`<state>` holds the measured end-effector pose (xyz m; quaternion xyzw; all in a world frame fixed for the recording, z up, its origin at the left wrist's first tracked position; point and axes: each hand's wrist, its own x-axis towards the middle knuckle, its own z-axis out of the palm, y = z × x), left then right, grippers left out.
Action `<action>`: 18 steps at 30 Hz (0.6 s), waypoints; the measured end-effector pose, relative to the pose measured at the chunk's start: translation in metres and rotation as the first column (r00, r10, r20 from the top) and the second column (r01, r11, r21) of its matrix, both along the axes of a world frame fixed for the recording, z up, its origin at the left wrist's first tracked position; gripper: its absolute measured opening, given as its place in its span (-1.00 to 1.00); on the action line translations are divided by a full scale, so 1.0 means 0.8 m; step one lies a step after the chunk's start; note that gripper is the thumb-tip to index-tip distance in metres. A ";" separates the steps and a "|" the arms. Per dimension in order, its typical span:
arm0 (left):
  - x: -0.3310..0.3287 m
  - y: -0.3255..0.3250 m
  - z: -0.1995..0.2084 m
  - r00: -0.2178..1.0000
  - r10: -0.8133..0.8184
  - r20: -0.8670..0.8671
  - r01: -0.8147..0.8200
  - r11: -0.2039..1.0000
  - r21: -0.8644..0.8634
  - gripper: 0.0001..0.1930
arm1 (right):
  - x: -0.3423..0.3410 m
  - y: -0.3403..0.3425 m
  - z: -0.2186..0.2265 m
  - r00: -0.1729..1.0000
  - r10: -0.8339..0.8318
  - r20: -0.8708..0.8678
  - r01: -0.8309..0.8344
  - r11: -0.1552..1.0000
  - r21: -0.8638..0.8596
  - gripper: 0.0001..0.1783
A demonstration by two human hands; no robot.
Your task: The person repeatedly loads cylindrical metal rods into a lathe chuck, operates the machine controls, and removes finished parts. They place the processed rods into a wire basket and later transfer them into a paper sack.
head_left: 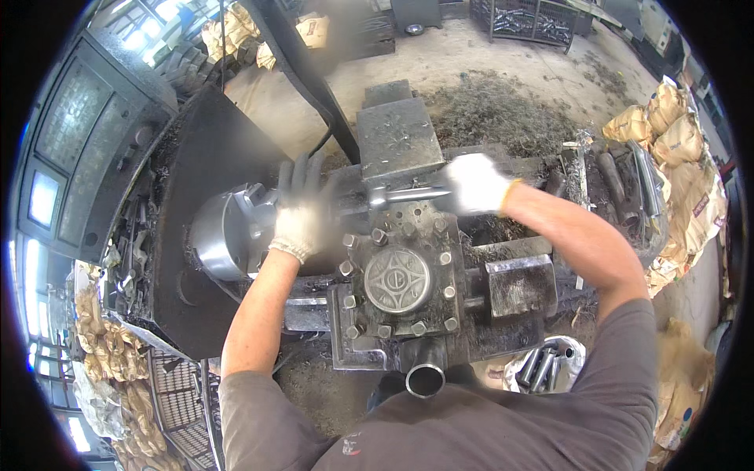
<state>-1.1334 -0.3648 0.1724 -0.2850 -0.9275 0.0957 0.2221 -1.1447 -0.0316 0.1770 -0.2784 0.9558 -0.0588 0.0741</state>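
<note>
Gloved right hand (473, 185) grips silver handle (416, 194), left hand (301, 212) near chuck (220, 238)

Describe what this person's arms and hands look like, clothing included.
The left hand wears a pale knit glove with dark grey fingers; whether that is dirt or coating, I can't tell. The right hand wears a white glove with a yellow-orange cuff edge. Both forearms are bare below short, dark grey-brown sleeves.

Over on my right, crumpled brown paper sacks (685, 192) stand heaped. Dark metal shavings (506, 110) litter the floor (463, 51) this side of a mesh crate (532, 41) of metal parts; bunched brown paper (100, 337) lies near a slatted dark crate (174, 392) at left.
</note>
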 end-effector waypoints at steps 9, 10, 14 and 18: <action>-0.014 -0.014 -0.025 0.936 0.171 0.307 -0.174 0.985 -0.018 -0.61 | -0.021 -0.082 -0.048 0.992 0.110 0.057 -0.101 0.984 -0.145 -0.69; -0.015 -0.016 -0.029 0.933 0.183 0.309 -0.184 0.983 -0.028 -0.61 | -0.019 -0.082 -0.050 0.992 0.117 0.042 -0.109 0.983 -0.146 -0.72; -0.015 -0.017 -0.032 0.939 0.179 0.293 -0.175 0.984 -0.040 -0.61 | -0.018 -0.081 -0.050 0.992 0.121 0.043 -0.112 0.979 -0.168 -0.72; -0.017 -0.023 -0.035 0.947 0.163 0.277 -0.162 0.986 -0.027 -0.61 | -0.024 -0.084 -0.051 0.990 0.140 0.003 -0.138 0.977 -0.163 -0.68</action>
